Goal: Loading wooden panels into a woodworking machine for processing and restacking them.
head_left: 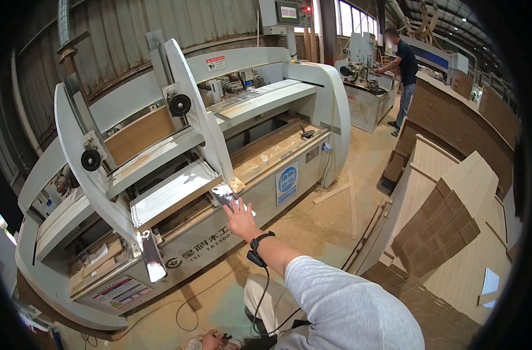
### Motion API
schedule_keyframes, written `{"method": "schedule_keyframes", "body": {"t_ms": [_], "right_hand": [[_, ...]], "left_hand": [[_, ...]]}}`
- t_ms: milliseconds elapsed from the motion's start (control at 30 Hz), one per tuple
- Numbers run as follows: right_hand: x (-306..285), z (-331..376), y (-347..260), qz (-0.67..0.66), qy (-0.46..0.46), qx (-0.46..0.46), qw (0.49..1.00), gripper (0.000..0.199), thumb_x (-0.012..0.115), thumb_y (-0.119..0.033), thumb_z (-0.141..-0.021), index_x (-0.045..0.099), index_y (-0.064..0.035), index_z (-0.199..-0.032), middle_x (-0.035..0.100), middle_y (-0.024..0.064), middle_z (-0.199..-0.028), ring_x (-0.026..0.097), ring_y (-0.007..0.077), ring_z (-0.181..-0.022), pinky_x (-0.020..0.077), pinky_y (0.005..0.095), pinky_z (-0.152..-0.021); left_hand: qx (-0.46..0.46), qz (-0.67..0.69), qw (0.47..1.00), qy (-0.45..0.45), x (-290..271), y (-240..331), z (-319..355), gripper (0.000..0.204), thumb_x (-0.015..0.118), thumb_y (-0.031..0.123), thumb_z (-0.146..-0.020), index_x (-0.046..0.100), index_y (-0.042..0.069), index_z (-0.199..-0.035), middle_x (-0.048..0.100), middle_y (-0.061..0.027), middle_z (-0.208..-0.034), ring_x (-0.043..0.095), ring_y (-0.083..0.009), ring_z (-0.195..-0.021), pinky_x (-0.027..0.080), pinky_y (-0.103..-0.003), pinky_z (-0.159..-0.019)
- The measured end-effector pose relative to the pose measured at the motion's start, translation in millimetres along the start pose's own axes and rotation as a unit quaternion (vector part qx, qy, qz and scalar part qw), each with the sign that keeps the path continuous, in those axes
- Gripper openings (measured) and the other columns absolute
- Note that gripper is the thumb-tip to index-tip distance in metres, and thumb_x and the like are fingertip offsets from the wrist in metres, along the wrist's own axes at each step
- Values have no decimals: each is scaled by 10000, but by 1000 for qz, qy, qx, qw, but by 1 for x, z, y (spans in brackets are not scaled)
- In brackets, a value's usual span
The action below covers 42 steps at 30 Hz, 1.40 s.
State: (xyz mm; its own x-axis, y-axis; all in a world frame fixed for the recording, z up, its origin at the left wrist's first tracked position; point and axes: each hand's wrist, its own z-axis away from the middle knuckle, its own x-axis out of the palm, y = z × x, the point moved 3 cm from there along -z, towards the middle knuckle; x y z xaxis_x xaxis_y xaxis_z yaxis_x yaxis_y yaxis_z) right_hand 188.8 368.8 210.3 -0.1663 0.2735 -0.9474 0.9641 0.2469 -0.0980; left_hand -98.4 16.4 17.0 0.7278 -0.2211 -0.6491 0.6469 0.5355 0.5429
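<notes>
My right hand (241,219) is stretched forward with its fingers apart, palm down on the end of a dark, white-smeared metal support arm (223,193) at the machine's front. Beside it, a pale flat board (174,193) with rows of small holes along its ends lies between two upright curved plates. A second smeared support arm (153,256) sticks out at the board's left end. My left hand (211,339) shows only in part at the lower edge, low by my legs; its fingers are too hidden to read.
The large grey woodworking machine (251,189) has black round knobs (179,105) and a control panel (288,13) above. Stacked brown panels (446,227) stand at the right. Wood strips (331,193) and a cable (184,306) lie on the floor. Another person (407,64) stands at a machine behind.
</notes>
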Motion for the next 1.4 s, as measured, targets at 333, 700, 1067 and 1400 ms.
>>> {"method": "schedule_keyframes", "body": {"t_ms": [333,700,1067,1400], "right_hand": [[0,-1,0,-10,-11,2,1000,633,546,-335,-801,314,-153,-1361,290,136,-1403,211,359,-1308,219,589,-994],[-1,0,0,-9,-10,-1,1000,635,547,-337,-804,313,-140,-1361,285,145,-1405,211,364,-1304,214,596,-993],[0,0,0,-18,-4,0,1000,630,549,-332,-806,317,-146,-1360,287,144,-1403,207,365,-1307,211,595,-999],[-1,0,-1,-17,-4,2,1000,635,563,-323,-793,324,-154,-1357,288,140,-1404,210,356,-1308,211,594,-995]], "left_hand": [[5,-8,1000,7,-2,2,2,465,701,293,-723,578,6,-1067,633,-143,-799,618,-211,-698,490,-317,-629],[12,-21,1000,2,-3,10,5,459,695,312,-731,587,21,-1069,635,-146,-821,625,-232,-734,496,-326,-662],[4,-45,999,4,0,-1,-3,481,702,348,-725,588,38,-1076,637,-141,-849,630,-242,-772,497,-330,-694],[-7,-31,999,0,0,-3,-3,477,703,340,-721,588,37,-1071,639,-140,-839,628,-233,-760,495,-329,-685]]}}
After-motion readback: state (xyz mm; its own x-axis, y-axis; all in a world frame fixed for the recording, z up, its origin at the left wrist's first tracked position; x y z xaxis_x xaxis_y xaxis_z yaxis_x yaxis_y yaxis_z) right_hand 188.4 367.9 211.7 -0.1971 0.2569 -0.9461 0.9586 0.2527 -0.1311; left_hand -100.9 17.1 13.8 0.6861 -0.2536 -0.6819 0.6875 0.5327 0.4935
